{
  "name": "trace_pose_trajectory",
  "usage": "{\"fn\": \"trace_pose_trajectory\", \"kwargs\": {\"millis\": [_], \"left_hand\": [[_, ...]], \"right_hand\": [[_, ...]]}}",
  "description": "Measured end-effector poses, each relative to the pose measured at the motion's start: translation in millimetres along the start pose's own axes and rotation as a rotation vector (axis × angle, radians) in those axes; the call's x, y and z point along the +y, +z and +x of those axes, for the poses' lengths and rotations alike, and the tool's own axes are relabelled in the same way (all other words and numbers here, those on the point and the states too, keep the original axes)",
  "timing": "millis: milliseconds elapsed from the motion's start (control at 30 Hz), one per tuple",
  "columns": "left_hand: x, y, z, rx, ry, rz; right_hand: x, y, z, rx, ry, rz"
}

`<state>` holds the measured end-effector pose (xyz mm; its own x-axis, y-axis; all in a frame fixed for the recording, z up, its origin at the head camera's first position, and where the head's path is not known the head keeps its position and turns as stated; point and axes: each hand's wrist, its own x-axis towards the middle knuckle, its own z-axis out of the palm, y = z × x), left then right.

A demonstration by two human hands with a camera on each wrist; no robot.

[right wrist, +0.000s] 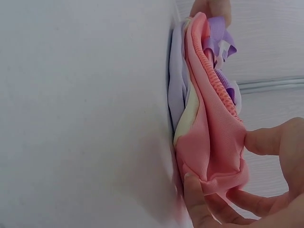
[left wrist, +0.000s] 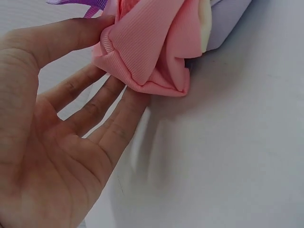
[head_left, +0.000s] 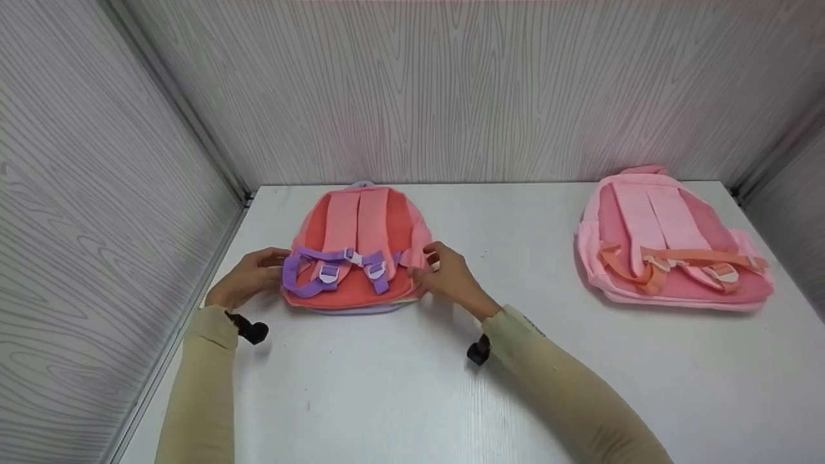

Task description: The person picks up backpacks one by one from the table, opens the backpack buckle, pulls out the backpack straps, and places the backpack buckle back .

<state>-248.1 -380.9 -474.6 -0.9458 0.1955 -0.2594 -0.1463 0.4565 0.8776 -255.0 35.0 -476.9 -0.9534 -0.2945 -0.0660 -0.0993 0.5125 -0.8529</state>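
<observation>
A small coral-and-pink backpack [head_left: 387, 293] lies on the white table with its back panel and shoulder straps facing up. Purple webbing [head_left: 300, 290] with white buckles crosses its lower half. At its left side my left hand [head_left: 248, 278] grips the pink edge, thumb above and fingers beneath, as the left wrist view shows. My right hand [head_left: 456, 278] holds the opposite side, with the thumb against the pink side fabric [right wrist: 223, 137] and the fingertips under the corner. Lavender and cream fabric [right wrist: 178, 85] shows on the underside, against the table.
A second, light pink backpack [head_left: 693, 225] with orange webbing lies to the right on the table [head_left: 515, 238], also straps up. Grey wood-grain panels [head_left: 464, 90] stand behind and at both sides. Black wrist mounts [head_left: 253, 330] sit at my sleeve cuffs.
</observation>
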Motion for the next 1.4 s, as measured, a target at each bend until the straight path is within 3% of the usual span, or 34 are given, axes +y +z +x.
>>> {"fn": "trace_pose_trajectory", "kwargs": {"millis": [267,600,833,1000,1400], "left_hand": [[10.1,12.5,4.9,-0.016,0.055,0.038],[7.1,30.5,0.0,-0.028,0.122,0.061],[14.0,47.0,-3.4,-0.043,0.104,0.044],[19.5,57.9,1.8,-0.036,0.096,0.058],[29.3,83.6,14.1,-0.054,0.146,0.091]], "right_hand": [[10,-18,-8.0,-0.004,-0.003,-0.008],[23,-32,-25.6,-0.030,-0.007,-0.007],[32,-45,-36.0,-0.028,-0.024,0.004],[39,-54,-42.1,-0.021,-0.025,-0.011],[57,-76,-56.5,-0.003,-0.028,-0.027]]}}
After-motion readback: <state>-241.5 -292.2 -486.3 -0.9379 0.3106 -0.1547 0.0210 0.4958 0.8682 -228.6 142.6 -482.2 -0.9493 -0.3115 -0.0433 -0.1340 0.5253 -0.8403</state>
